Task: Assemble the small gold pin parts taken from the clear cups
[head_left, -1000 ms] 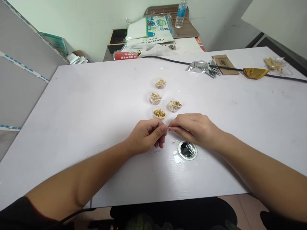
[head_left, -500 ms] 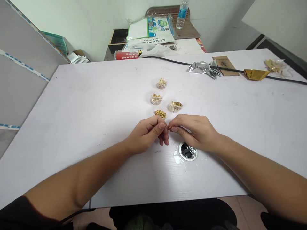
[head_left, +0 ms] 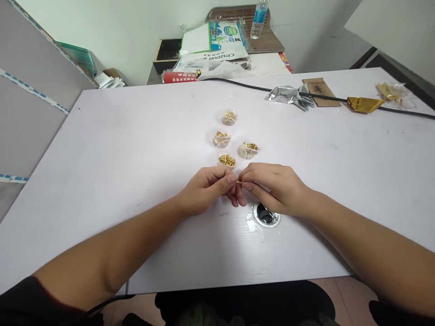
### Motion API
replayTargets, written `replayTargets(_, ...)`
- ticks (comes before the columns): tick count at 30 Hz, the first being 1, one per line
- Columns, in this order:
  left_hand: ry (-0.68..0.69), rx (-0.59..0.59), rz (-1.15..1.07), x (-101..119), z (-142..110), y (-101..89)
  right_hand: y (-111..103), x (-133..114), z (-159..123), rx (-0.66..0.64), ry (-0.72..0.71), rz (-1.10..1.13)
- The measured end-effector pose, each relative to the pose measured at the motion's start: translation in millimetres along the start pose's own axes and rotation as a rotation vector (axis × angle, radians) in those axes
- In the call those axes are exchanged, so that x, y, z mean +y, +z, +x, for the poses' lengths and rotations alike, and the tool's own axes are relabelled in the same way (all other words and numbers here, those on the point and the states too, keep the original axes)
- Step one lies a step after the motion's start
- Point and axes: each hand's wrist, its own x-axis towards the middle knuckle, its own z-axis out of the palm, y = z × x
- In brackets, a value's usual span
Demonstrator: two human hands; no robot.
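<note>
"So, where is the small piece at this moment, the one between the hands?"

"Just above the table (head_left: 136, 158), a thin gold pin (head_left: 239, 182) sits between both hands. It is so short that the fingers hide much of it."

"And how is the grip of each hand?"

"Closed, but lightly. The left hand (head_left: 207, 191) pinches with its thumb and bent fingers, and the right hand (head_left: 275, 188) closes its thumb and index finger at the pin's other end. I think only fingertips can hold so slim a piece with control; a full fist would bury it."

"Why do the arms stay so low?"

"Probably for steadiness — the forearms (head_left: 102, 244) seem to lie on the white, finely ribbed plastic of the table, so the fingers shake less."

"What is nearest to the hands?"

"A clear plastic packet (head_left: 227, 160) of shiny brass pins, one of four soft, rounded bundles grouped close together, perhaps for easy reach. Just beside the right hand is a round metal-rimmed hole (head_left: 267, 214), with clear tape on the table next to it."

"And farther away?"

"Crumpled silver foil (head_left: 285, 95) and gold foil (head_left: 363, 105) — both near a black cable (head_left: 322, 97)."
</note>
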Motion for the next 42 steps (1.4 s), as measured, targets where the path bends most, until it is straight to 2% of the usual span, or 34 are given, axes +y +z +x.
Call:
replayTargets(10, -0.027, -0.022, -0.027, -1.3, -0.6, -1.8, -0.7, -0.8, 0.9, 0.000, -0.040, -0.003)
replayTargets(19, -0.018, -0.024, 0.050, 0.1, 0.1, -2.1, -1.6, -0.1, 1.3, -0.008, -0.044, -0.008)
replayTargets(32, -0.031, -0.019, 0.150, -0.5, 1.6, -1.6, -12.7, 0.8, -2.5, -0.187, -0.025, -0.087)
replayTargets(42, -0.027, 0.006, 0.233, -1.1, 0.3, -0.5, -14.4, -0.6, -3.6, -0.202, -0.028, -0.154)
